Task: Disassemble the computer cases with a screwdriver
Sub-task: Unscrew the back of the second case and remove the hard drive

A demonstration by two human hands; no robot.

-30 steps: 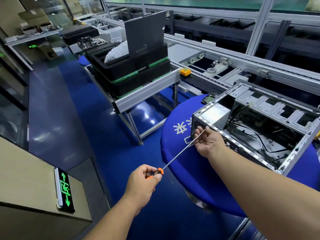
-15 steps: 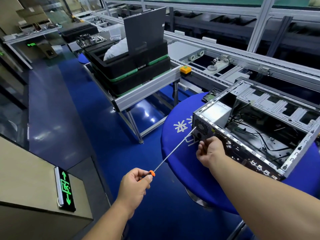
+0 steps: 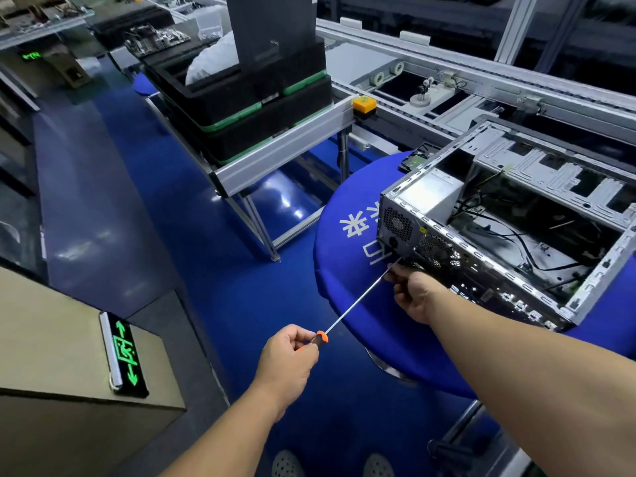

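In the head view, your left hand (image 3: 287,352) at lower center grips the orange handle of the screwdriver (image 3: 358,297), whose long shaft slants up and right to the rear panel of the computer case (image 3: 509,232). Your right hand (image 3: 414,296), at center right, pinches the shaft near its tip, beside that panel. The open case lies on the round blue table (image 3: 347,270) at right. 2 stacked black trays (image 3: 247,108) sit on a conveyor frame at upper center.

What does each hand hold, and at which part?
The left hand grips the long steel screwdriver by its orange handle; the right hand pinches its shaft near the tip.
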